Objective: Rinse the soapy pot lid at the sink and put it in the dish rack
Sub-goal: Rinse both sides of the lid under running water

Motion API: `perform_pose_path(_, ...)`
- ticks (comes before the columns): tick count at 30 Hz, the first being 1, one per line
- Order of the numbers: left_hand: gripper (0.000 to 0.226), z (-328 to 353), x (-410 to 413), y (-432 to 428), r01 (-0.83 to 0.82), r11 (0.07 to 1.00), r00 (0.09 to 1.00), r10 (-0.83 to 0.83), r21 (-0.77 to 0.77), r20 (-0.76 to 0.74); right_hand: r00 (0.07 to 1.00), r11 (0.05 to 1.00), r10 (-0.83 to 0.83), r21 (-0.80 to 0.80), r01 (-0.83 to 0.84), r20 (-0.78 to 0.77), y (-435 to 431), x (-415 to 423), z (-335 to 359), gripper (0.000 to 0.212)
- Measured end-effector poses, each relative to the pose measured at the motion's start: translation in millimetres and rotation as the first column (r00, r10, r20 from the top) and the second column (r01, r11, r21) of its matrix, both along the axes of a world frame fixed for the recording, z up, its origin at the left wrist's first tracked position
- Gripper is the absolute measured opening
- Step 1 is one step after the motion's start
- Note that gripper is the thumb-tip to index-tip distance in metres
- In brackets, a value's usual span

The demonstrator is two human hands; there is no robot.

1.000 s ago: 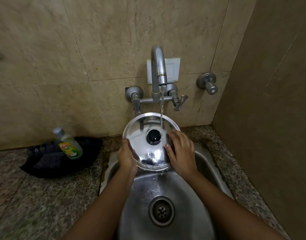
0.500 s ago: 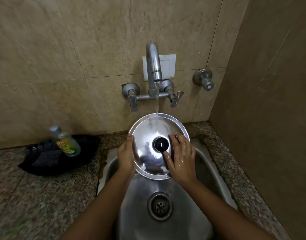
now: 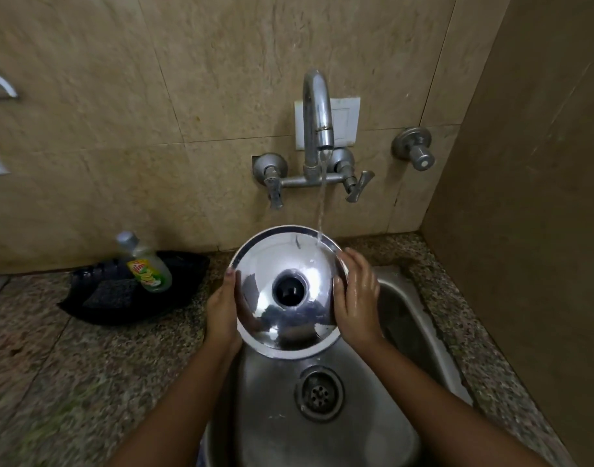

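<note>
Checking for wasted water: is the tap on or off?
On: a stream runs from the tap onto the pot lid.

The scene is dim and warm-toned, lit softly from above and in front; the beige marble wall tiles [image 3: 221,79] are brightest at centre and darken toward the corners; the round polished steel pot lid [image 3: 287,288] carries white glare patches on its right and lower parts and mirrors dark shapes around its black knob; the stainless steel sink basin [image 3: 373,416] shows dull, smeared reflections; the wide lens bends straight tile joints and stretches the frame edges; the speckled granite table [image 3: 53,365] blurs toward the lower left; the green-labelled clear soap bottle [image 3: 145,264] looks slightly soft.
</note>
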State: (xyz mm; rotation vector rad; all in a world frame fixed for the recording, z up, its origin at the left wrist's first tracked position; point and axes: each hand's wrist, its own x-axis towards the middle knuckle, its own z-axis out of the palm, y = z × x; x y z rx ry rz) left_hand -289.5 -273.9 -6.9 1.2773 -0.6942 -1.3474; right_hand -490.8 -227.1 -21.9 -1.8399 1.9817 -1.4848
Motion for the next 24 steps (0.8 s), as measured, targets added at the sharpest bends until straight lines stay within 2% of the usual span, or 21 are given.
perform_pose_path(4, 0.046, 1, -8, -9, -0.101, 0.993, 0.995, 0.102, 0.068, -0.012, 0.941, 0.989, 0.135, -0.015, -0.146, -0.311, 5, -23, -7, 0.052)
perform_pose_path(7, 0.040, 3, -19, -16, -0.104, 0.978, 0.979, 0.133, 0.183, -0.152, 0.821, 0.976, 0.214, 0.076, -0.205, -0.529, 7, -39, -12, 0.078)
perform_pose_path(8, 0.043, 2, -24, -18, -0.078, 0.972, 0.966, 0.129, 0.220, -0.226, 0.795, 0.978, 0.199, 0.068, -0.196, -0.573, 7, -42, -12, 0.079)
perform_pose_path(10, 0.049, 2, -32, -22, 0.015, 0.964, 0.957, 0.063, 0.265, -0.284, 0.772, 0.978, 0.153, -0.016, -0.207, -0.617, 5, -47, -5, 0.061)
perform_pose_path(12, 0.045, 8, -40, -20, 0.141, 0.942, 0.961, -0.056, 0.303, -0.272, 0.760, 0.950, 0.138, -0.134, -0.284, -0.635, 2, -53, 8, 0.036)
perform_pose_path(14, 0.045, 10, -45, -22, 0.241, 0.905, 0.959, -0.166, 0.351, -0.229, 0.762, 0.898, 0.167, -0.223, -0.379, -0.625, 1, -57, 22, 0.021)
perform_pose_path(16, 0.044, 14, -46, -20, 0.280, 0.873, 0.957, -0.223, 0.399, -0.185, 0.793, 0.887, 0.205, -0.233, -0.398, -0.574, -2, -58, 38, 0.013)
perform_pose_path(18, 0.051, 13, -49, -20, 0.315, 0.871, 0.945, -0.249, 0.377, -0.214, 0.878, 0.938, 0.244, -0.131, -0.322, -0.413, -8, -56, 53, 0.010)
perform_pose_path(21, 0.064, 6, -52, -20, 0.396, 0.882, 0.913, -0.349, 0.256, -0.212, 0.978, 0.978, 0.202, 0.066, -0.198, -0.057, -24, -57, 63, 0.017)
perform_pose_path(24, 0.063, 3, -47, -14, 0.500, 0.854, 0.865, -0.486, 0.139, -0.127, 0.935, 0.947, 0.149, 0.227, -0.229, 0.322, -38, -64, 62, 0.017)
